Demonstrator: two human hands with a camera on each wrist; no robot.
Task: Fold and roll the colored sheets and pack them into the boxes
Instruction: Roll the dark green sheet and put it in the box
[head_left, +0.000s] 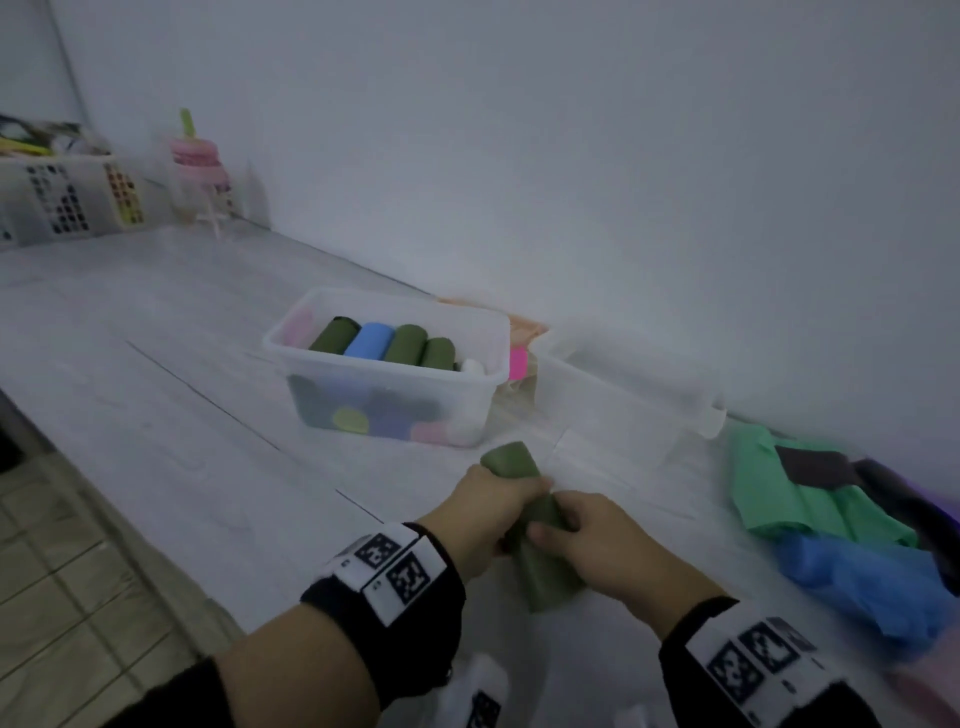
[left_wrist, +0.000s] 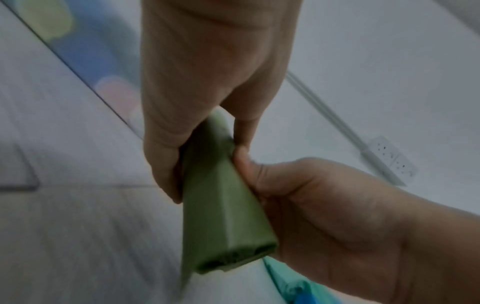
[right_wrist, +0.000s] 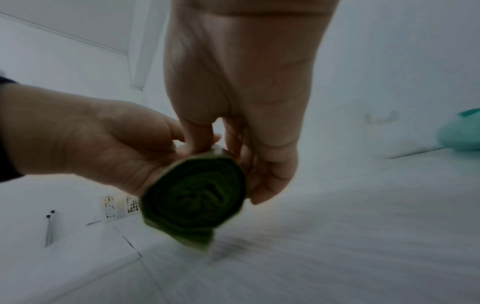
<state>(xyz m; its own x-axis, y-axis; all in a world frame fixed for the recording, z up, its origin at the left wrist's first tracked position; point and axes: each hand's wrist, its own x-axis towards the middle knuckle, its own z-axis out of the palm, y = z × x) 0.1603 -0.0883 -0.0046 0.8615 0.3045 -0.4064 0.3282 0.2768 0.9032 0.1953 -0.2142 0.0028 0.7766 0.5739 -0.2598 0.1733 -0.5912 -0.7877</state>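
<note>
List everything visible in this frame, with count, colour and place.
olive roll: one, olive green, held in both hands above the table
clear box: one, translucent, mid-table, holding rolled sheets in olive, blue, pink, yellow, white
second clear box: one, translucent, by the wall
loose sheets: pile, green, blue, dark, right side
white basket: one, far left
table: one, pale grey
left hand: grips the roll
right hand: grips the roll

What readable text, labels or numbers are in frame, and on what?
No readable words or numbers.
Left wristband: square black-and-white marker codes, no words; small marks beside them too blurred to read.
Right wristband: same codes, small marks blurred.
Box, green roll: no label visible.
</note>
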